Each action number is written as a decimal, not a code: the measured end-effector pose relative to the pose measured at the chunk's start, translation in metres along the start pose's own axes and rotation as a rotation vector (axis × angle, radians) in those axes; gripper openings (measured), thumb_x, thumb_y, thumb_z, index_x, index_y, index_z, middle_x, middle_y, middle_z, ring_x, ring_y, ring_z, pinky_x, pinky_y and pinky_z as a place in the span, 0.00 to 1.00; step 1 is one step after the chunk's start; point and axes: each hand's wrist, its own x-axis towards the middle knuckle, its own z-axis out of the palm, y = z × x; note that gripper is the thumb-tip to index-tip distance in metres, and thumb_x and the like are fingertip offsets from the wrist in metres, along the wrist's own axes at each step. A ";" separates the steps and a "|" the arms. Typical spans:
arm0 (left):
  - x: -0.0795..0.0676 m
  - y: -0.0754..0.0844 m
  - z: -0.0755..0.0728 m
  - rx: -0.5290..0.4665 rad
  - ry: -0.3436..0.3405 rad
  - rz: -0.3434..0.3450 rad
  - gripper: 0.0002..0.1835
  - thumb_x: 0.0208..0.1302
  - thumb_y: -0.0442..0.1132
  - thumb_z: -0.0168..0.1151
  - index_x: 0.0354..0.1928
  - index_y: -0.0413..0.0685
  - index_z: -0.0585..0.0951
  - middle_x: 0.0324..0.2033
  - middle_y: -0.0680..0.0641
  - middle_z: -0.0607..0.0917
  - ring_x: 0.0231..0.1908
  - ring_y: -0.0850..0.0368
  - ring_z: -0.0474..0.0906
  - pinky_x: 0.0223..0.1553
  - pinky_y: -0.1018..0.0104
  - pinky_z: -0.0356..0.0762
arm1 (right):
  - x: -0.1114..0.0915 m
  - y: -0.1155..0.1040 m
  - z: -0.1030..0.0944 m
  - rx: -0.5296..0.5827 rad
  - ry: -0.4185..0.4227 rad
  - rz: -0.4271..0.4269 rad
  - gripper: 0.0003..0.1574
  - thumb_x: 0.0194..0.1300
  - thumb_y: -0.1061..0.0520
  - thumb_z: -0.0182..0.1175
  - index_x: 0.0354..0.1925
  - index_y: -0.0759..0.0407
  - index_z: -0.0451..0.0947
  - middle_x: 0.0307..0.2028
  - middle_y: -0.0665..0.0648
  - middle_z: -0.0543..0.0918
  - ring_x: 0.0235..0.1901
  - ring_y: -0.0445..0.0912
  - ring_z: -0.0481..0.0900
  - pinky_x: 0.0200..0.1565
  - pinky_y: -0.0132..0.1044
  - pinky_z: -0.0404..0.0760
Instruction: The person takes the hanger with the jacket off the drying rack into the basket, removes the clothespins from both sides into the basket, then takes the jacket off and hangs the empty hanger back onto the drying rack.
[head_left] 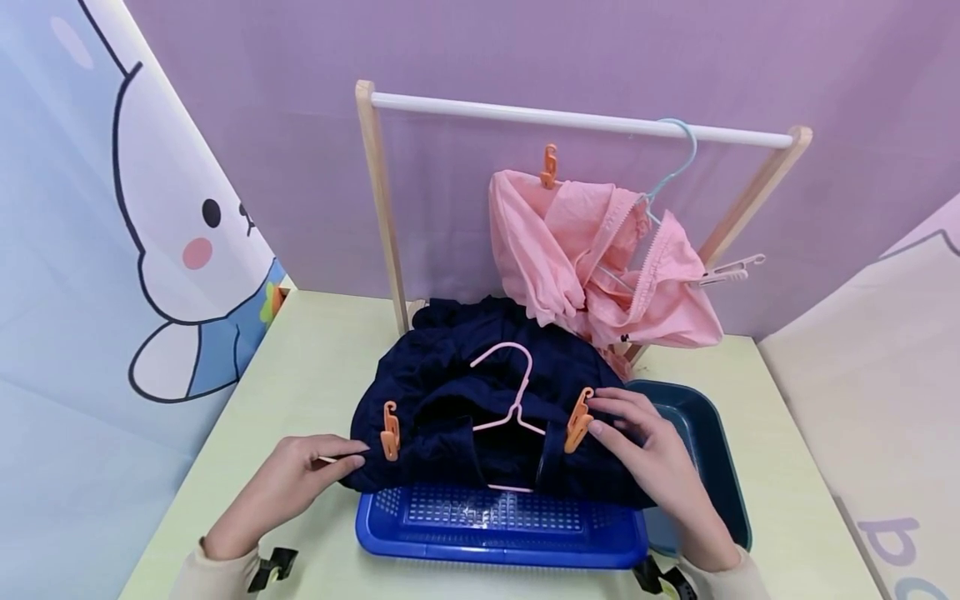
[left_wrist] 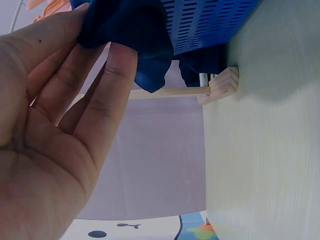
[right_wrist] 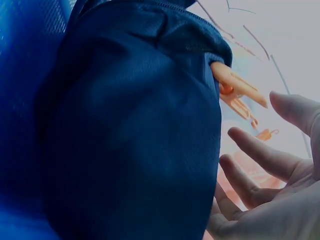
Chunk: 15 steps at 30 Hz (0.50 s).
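Observation:
A dark navy zip-up garment [head_left: 442, 375] lies over a blue basket [head_left: 498, 550], with a pink hanger [head_left: 517, 400] inside its neck opening. One orange clothespin [head_left: 390, 432] clips its left shoulder and another clothespin [head_left: 579, 421] its right. My left hand [head_left: 300, 471] pinches the garment's left edge between thumb and fingers; in the left wrist view the cloth [left_wrist: 125, 30] hangs from those fingertips. Beside the right clothespin is my right hand [head_left: 656, 450], its fingers spread. The right wrist view has thumb and fingers [right_wrist: 257, 155] apart from that clothespin [right_wrist: 235, 87].
Behind stands a wooden rack with a white rail [head_left: 525, 112]. A pink jacket [head_left: 592, 250] hangs there on a light blue hanger [head_left: 686, 158], with an orange clothespin [head_left: 549, 167] and a pale clothespin [head_left: 731, 271]. A dark teal tray [head_left: 723, 450] sits at the right.

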 end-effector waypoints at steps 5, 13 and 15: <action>0.000 0.000 -0.001 -0.010 0.005 0.012 0.08 0.68 0.40 0.67 0.46 0.53 0.89 0.41 0.57 0.88 0.37 0.65 0.82 0.34 0.67 0.83 | 0.003 0.000 0.004 0.055 -0.018 0.000 0.14 0.67 0.63 0.66 0.51 0.60 0.84 0.56 0.56 0.79 0.53 0.37 0.76 0.48 0.25 0.79; 0.002 -0.003 -0.002 -0.066 -0.009 0.034 0.07 0.68 0.39 0.66 0.46 0.53 0.89 0.40 0.57 0.87 0.34 0.64 0.80 0.32 0.68 0.82 | 0.004 0.001 0.005 0.076 -0.019 0.003 0.11 0.67 0.64 0.65 0.49 0.60 0.84 0.55 0.55 0.77 0.54 0.39 0.74 0.47 0.25 0.79; 0.003 -0.005 -0.002 -0.085 -0.020 0.024 0.07 0.68 0.39 0.66 0.46 0.53 0.88 0.40 0.56 0.87 0.35 0.63 0.80 0.33 0.67 0.82 | 0.004 0.001 0.005 0.082 -0.016 0.000 0.11 0.67 0.64 0.65 0.48 0.60 0.84 0.56 0.56 0.77 0.55 0.40 0.73 0.47 0.26 0.78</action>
